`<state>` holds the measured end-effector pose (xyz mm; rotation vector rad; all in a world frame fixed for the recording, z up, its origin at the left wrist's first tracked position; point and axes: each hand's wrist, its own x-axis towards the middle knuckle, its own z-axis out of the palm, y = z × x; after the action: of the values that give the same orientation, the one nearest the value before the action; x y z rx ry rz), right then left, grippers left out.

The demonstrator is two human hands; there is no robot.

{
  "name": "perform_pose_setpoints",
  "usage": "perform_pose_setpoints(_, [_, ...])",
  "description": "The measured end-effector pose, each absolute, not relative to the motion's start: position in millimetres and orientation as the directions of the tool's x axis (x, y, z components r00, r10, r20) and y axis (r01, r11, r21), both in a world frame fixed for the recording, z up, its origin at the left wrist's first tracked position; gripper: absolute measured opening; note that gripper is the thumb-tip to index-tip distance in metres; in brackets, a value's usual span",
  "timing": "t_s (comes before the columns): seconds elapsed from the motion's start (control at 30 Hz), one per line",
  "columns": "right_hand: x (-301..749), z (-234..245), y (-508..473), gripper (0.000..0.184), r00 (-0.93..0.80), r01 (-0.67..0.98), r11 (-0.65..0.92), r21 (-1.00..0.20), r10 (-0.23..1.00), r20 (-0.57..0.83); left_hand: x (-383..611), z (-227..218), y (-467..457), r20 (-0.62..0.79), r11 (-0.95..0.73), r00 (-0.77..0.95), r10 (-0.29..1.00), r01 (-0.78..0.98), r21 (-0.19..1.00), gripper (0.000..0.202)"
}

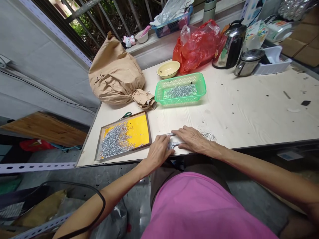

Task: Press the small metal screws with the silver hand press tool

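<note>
At the table's front edge, my left hand [159, 151] is closed on the left end of a flat, grey metal-looking piece [174, 144]. My right hand [191, 138] grips its other end, thumb below and fingers along the top. Both hands cover much of the piece, so its kind is unclear. Just left of my left hand lies a shallow tray [150, 132] with a yellow lining [139, 130] and a heap of small silvery metal pins or screws [114, 141]. Small silvery bits [209, 136] are scattered beyond my right wrist.
A green basket [179, 100] holding more small metal parts stands behind my hands, near a cream bowl [168, 69]. A big brown paper sack [117, 73], green-handled scissors [127, 115], a red plastic bag [196, 46], a kettle [230, 44] and a steel pot [249, 63] surround them.
</note>
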<state>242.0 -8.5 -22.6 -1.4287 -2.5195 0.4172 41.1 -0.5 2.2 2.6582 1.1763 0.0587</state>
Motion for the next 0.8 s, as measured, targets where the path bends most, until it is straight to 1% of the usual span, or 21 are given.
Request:
perform_pose_setpoints(0.03, [242,-24,-9,0.055,-0.499,0.804,0.482,-0.347,0.865,0.047,47,-2,5,-0.055,-0.695,0.720,0.692,0.685,0.219,0.049])
perform_pose_setpoints(0.1, [244,-25,-9,0.061,-0.493,0.807,0.482,-0.343,0.868,0.061,56,-8,17,-0.087,-0.743,0.769,0.634,0.636,0.206,0.052])
perform_pose_setpoints(0.2, [249,-23,-13,0.071,-0.471,0.833,0.458,-0.310,0.881,0.037,65,-10,33,-0.155,-0.767,0.786,0.599,0.618,0.171,0.060])
perform_pose_setpoints(0.23, [251,-21,-14,0.070,-0.451,0.853,0.433,-0.292,0.893,0.007,67,-9,36,-0.169,-0.774,0.789,0.591,0.614,0.156,0.065])
perform_pose_setpoints(0.3, [253,-17,-15,0.059,-0.405,0.889,0.382,-0.253,0.913,-0.047,69,-6,40,-0.188,-0.790,0.797,0.574,0.599,0.129,0.070])
perform_pose_setpoints(0.33, [253,-15,-15,0.052,-0.391,0.900,0.368,-0.235,0.918,-0.061,70,-4,41,-0.197,-0.795,0.799,0.568,0.595,0.119,0.068])
perform_pose_setpoints(0.4, [251,-13,-13,0.040,-0.396,0.902,0.375,-0.215,0.916,-0.060,71,-2,42,-0.208,-0.792,0.793,0.573,0.601,0.108,0.057])
perform_pose_setpoints(0.47, [248,-13,-8,0.031,-0.411,0.897,0.392,-0.205,0.910,-0.055,71,-2,41,-0.204,-0.769,0.770,0.605,0.631,0.103,0.047])
perform_pose_setpoints(0.6, [245,-16,4,0.014,-0.462,0.876,0.442,-0.193,0.884,-0.073,71,-7,42,-0.176,-0.720,0.722,0.669,0.688,0.088,0.033])
perform_pose_setpoints(0.67, [243,-18,9,0.013,-0.477,0.869,0.455,-0.195,0.874,-0.088,71,-9,44,-0.162,-0.707,0.710,0.686,0.702,0.086,0.028])
perform_pose_setpoints(0.8, [242,-20,16,0.016,-0.479,0.869,0.457,-0.190,0.873,-0.091,72,-11,50,-0.155,-0.688,0.692,0.705,0.720,0.088,0.028])
